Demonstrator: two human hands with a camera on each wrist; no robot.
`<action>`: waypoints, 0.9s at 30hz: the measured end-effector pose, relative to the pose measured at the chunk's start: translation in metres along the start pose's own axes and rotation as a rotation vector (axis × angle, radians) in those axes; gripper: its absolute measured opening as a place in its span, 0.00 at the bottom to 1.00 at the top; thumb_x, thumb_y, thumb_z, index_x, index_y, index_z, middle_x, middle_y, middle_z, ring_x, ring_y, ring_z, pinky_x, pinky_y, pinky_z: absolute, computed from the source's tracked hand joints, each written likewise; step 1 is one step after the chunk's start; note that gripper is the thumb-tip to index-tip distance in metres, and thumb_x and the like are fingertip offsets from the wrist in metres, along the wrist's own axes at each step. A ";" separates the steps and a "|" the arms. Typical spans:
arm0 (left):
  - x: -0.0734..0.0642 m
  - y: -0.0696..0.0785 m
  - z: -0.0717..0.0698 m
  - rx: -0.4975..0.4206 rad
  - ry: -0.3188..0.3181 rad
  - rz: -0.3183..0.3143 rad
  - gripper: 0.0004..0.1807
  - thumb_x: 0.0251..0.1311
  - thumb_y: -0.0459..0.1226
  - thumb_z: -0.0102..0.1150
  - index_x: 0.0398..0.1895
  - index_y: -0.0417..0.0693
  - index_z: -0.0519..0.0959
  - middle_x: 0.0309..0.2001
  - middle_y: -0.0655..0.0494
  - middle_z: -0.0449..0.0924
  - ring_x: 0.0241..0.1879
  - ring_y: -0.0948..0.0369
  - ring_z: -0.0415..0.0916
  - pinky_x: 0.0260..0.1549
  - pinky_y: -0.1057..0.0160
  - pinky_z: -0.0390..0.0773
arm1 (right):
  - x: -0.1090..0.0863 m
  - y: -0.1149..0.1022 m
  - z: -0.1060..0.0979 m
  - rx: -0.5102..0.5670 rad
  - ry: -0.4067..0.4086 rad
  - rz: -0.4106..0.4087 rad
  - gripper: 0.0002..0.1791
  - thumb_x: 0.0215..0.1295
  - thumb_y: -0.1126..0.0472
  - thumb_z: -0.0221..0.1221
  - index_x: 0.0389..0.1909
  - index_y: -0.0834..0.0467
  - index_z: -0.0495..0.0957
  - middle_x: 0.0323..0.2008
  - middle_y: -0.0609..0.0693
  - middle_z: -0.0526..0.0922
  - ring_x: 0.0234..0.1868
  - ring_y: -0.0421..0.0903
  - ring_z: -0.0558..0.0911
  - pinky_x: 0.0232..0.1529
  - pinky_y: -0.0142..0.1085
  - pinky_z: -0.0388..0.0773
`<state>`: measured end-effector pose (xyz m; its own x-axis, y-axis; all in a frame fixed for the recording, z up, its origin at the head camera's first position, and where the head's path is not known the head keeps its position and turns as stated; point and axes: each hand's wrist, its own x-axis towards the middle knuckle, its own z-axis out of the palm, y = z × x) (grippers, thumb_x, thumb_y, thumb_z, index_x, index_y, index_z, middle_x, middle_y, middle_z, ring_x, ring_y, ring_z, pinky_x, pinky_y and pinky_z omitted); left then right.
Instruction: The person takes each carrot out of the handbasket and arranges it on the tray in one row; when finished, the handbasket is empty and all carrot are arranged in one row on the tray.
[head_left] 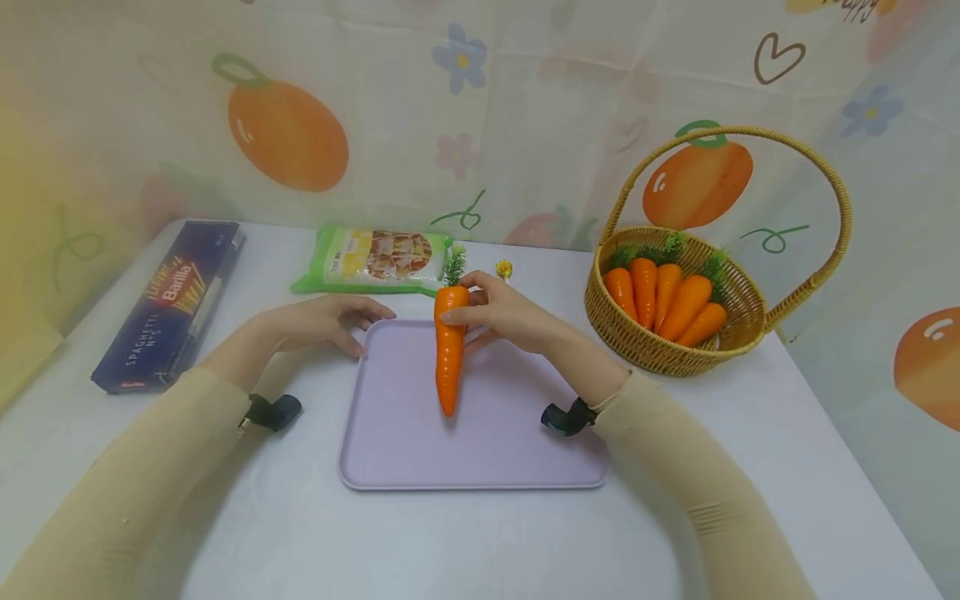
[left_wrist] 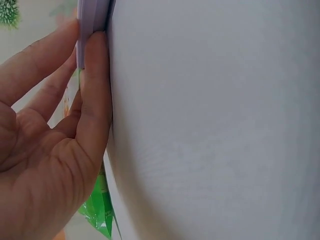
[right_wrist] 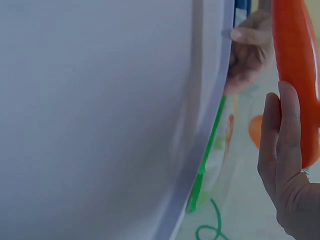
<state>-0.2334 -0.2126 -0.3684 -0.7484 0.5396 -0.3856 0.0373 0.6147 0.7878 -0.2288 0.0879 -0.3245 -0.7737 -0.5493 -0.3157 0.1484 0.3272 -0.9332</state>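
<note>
Fingers and thumb of the right hand (head_left: 510, 315) clamped on a carrot (head_left: 449, 358), near its thick end; green leaves upward, tip down and toward the wearer. Grip at the heavy end probably keeps it balanced. Carrot is over the tray (head_left: 390, 442). Left hand (head_left: 318, 322): thumb and fingertips curled about the tray's back left corner, likely to steady it.

Further out: green food bag (head_left: 390, 257) lying just behind the tray, small yellow thing (head_left: 503, 269) to its right, too small to name. Spaghetti box (head_left: 168, 308) flat on the left of the table (head_left: 315, 525). Wicker basket (head_left: 637, 346) at right, apart from the tray, handle up; five carrots (head_left: 686, 307) inside, leaves toward the back, perhaps so lain to fit side by side.

Views compared: left wrist shows the thumb low along the table, against the tray rim, which head view hardly gives. Right wrist shows a gap between carrot and tray, hard to judge from above; carrot's tip is cut off there. Basket shows in head view only.
</note>
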 end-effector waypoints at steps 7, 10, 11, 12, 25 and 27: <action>0.002 0.000 0.000 0.014 0.002 0.004 0.34 0.57 0.34 0.64 0.69 0.50 0.68 0.66 0.46 0.71 0.64 0.49 0.66 0.68 0.44 0.66 | 0.009 0.003 0.021 -0.018 -0.026 0.025 0.29 0.64 0.57 0.62 0.61 0.58 0.61 0.54 0.61 0.78 0.43 0.49 0.82 0.40 0.43 0.86; 0.002 -0.001 0.000 0.010 0.007 0.021 0.34 0.56 0.33 0.64 0.68 0.49 0.68 0.65 0.46 0.71 0.64 0.49 0.67 0.67 0.49 0.68 | 0.012 0.004 0.031 -0.015 -0.034 0.049 0.31 0.64 0.57 0.62 0.64 0.58 0.60 0.56 0.61 0.77 0.42 0.49 0.83 0.40 0.42 0.86; 0.002 -0.002 0.000 0.011 0.009 0.024 0.34 0.55 0.32 0.64 0.68 0.49 0.69 0.65 0.46 0.72 0.63 0.50 0.67 0.66 0.50 0.69 | 0.013 0.004 0.035 -0.019 -0.038 0.057 0.32 0.64 0.57 0.62 0.64 0.58 0.59 0.56 0.61 0.77 0.41 0.49 0.83 0.39 0.42 0.86; 0.002 -0.002 0.000 0.015 0.011 0.027 0.34 0.55 0.32 0.65 0.68 0.49 0.69 0.65 0.46 0.72 0.63 0.50 0.68 0.65 0.52 0.69 | 0.014 0.004 0.038 -0.023 -0.042 0.064 0.32 0.64 0.58 0.62 0.65 0.58 0.59 0.57 0.61 0.77 0.41 0.48 0.83 0.39 0.41 0.86; 0.001 -0.002 0.000 0.029 0.026 0.025 0.35 0.54 0.32 0.65 0.68 0.47 0.69 0.65 0.46 0.71 0.61 0.51 0.67 0.59 0.62 0.70 | 0.021 0.006 0.070 -0.024 -0.053 0.127 0.32 0.63 0.58 0.63 0.64 0.62 0.61 0.54 0.59 0.75 0.41 0.46 0.81 0.39 0.38 0.86; 0.000 -0.002 0.000 0.033 0.026 0.028 0.35 0.54 0.33 0.66 0.68 0.45 0.69 0.65 0.45 0.71 0.61 0.51 0.66 0.60 0.61 0.69 | 0.022 0.007 0.072 -0.017 -0.053 0.130 0.32 0.63 0.59 0.63 0.64 0.62 0.61 0.53 0.59 0.75 0.40 0.46 0.81 0.38 0.37 0.86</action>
<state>-0.2341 -0.2140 -0.3701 -0.7636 0.5423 -0.3506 0.0804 0.6185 0.7817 -0.2007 0.0222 -0.3501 -0.7149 -0.5410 -0.4429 0.2349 0.4108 -0.8809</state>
